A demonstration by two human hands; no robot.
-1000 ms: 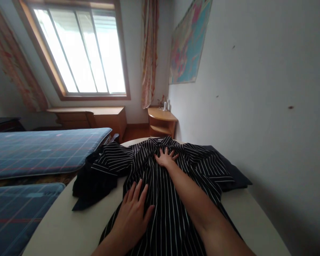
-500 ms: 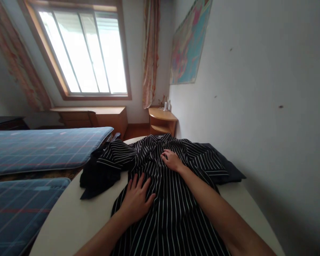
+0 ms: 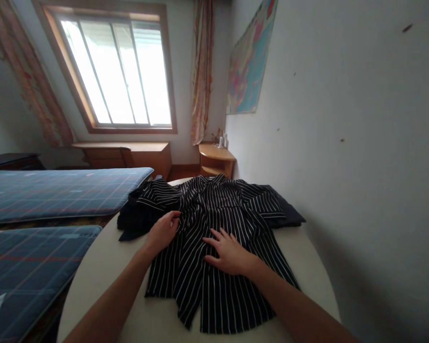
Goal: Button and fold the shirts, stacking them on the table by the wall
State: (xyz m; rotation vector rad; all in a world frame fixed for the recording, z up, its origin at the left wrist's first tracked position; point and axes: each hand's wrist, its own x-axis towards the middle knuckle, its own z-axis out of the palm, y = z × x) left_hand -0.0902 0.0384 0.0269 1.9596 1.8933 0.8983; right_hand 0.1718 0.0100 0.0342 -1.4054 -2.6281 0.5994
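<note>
While striped shirt [image 3: 221, 213] lies under splayed right hand [image 3: 229, 252], left hand [image 3: 164, 231] curled at side, grip unclear

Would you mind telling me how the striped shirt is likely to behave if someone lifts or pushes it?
The striped shirt would probably hang floppy, since its cloth lies in soft creases. Spread nearly flat, it looks thin and likely light for its size. Pushed, it may bunch up, as the folds beside the left hand suggest.

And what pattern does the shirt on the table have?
The shirt is black with thin white stripes; the head view shows it best.
</note>
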